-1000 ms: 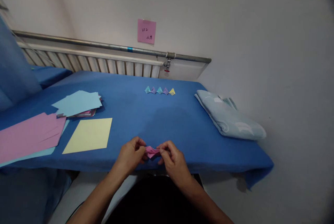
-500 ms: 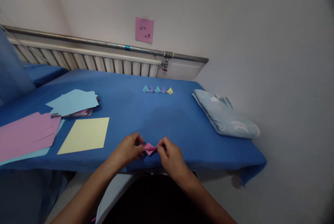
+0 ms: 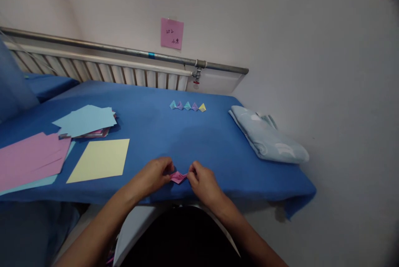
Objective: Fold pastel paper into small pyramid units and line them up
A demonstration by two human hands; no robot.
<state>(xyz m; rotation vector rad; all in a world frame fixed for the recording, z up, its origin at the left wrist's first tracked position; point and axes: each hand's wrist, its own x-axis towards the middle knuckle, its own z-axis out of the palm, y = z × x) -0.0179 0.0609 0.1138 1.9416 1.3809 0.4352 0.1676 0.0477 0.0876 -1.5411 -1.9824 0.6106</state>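
A small pink folded paper boat [image 3: 178,177] is stretched between my two hands near the front edge of the blue-covered table [image 3: 205,138]. My left hand [image 3: 158,172] pinches its left tip, fingers closed. At the opposite tip, my right hand [image 3: 201,179] pinches between thumb and forefinger. Both ends of the boat are hidden by fingertips. Farther back sits a row of several small folded paper pieces [image 3: 187,106] in light blue, purple and yellow, of similar shape.
Left of my hands lie a yellow paper sheet [image 3: 99,161], pink sheets [image 3: 34,159] and a stack topped with light blue paper [image 3: 85,121]. A folded pale blue cloth [image 3: 268,136] rests at the right. Behind the table are a radiator [image 3: 124,74] and a pipe [image 3: 124,50].
The pink boat's middle looks flatter and more drawn out than before. Both hands keep their pinch in nearly the same place, and the view has shifted slightly.
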